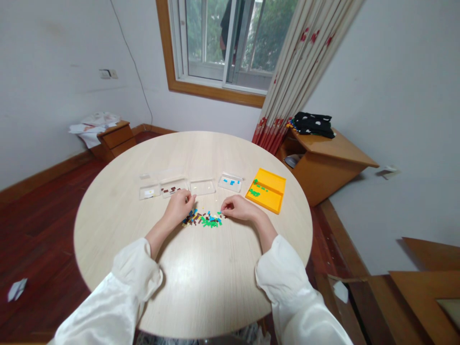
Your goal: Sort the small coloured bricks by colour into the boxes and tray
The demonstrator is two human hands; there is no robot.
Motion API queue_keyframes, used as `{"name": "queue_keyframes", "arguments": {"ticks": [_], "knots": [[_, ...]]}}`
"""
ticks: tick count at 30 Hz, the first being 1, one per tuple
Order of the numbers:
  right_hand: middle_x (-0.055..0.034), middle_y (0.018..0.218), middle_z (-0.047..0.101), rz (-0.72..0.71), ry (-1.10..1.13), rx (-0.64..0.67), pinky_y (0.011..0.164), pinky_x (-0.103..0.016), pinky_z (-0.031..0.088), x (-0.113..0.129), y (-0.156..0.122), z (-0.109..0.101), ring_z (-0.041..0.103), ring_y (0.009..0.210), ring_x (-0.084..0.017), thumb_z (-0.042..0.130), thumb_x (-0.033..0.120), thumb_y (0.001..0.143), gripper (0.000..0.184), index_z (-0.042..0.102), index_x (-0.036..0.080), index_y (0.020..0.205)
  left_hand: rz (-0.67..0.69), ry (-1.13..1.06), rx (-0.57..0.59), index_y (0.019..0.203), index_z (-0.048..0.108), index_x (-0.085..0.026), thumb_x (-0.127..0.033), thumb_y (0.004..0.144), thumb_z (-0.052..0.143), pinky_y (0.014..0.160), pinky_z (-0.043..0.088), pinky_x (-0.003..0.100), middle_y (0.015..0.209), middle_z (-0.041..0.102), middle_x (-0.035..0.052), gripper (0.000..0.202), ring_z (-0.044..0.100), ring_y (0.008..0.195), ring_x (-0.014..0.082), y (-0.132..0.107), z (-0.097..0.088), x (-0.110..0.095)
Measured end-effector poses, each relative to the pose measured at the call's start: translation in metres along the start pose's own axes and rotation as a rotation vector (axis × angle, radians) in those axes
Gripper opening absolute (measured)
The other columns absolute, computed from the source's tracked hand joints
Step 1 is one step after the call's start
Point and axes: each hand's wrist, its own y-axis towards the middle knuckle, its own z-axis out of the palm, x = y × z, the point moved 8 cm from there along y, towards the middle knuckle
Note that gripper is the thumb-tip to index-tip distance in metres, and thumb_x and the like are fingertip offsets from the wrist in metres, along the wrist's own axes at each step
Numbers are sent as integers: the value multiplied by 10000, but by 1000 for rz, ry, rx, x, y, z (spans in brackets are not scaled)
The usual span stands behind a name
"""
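A small heap of tiny coloured pieces point(205, 219), blue, green and brown, lies on the round pale wooden table point(194, 282). My left hand point(178, 205) rests at the heap's left edge, fingers curled and pinched. My right hand point(237, 207) sits at the heap's right edge, fingers also curled in a pinch. What either pinch holds is too small to see. Behind the heap stand several clear trays: one with a yellowish bit point(149, 191), one with brown pieces point(173, 187), one that looks bare point(202, 186), one with blue pieces point(230, 182). A yellow tray point(266, 190) holds green pieces.
A wooden cabinet point(323, 160) with black spotted cloth point(313, 123) stands right of the table under a curtain point(298, 72). A low wooden drawer unit with papers point(108, 134) is at the far left. A window point(230, 43) is in the back wall. Paper scrap point(16, 289) lies on the floor.
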Motion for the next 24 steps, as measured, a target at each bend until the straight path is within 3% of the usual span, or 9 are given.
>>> {"name": "queue_keyframes", "arguments": {"ticks": [6, 13, 17, 24], "knots": [[-30, 667, 640, -46, -10, -194, 601, -221, 424, -4, 3, -13, 562, 624, -111, 540, 163, 730, 113, 643, 125, 701, -11, -2, -3, 497, 369, -212, -278, 772, 460, 592, 336, 281, 536, 456, 2, 297, 448, 577, 158, -1, 0, 2], [-34, 696, 632, -71, 141, -441, 652, -256, 442, -9, 1, -33, 563, 654, -124, 555, 211, 719, 95, 614, 138, 699, -1, -4, -1, 501, 375, -211, -283, 776, 447, 597, 342, 285, 541, 463, 6, 293, 448, 573, 157, -1, 0, 0], [-29, 756, 632, -95, 206, -590, 670, -257, 443, -16, 1, -45, 561, 672, -124, 518, 244, 744, 134, 606, 154, 789, -1, 5, 1, 501, 376, -210, -291, 774, 443, 594, 341, 282, 539, 456, 4, 293, 443, 566, 153, -1, 0, 1], [-49, 792, 641, -27, 167, -685, 687, -257, 438, -25, -2, -55, 562, 700, -144, 465, 256, 783, 206, 619, 150, 872, -3, -6, 0, 506, 384, -209, -300, 779, 435, 594, 348, 279, 544, 468, 8, 293, 457, 580, 156, -1, -1, 0]]}}
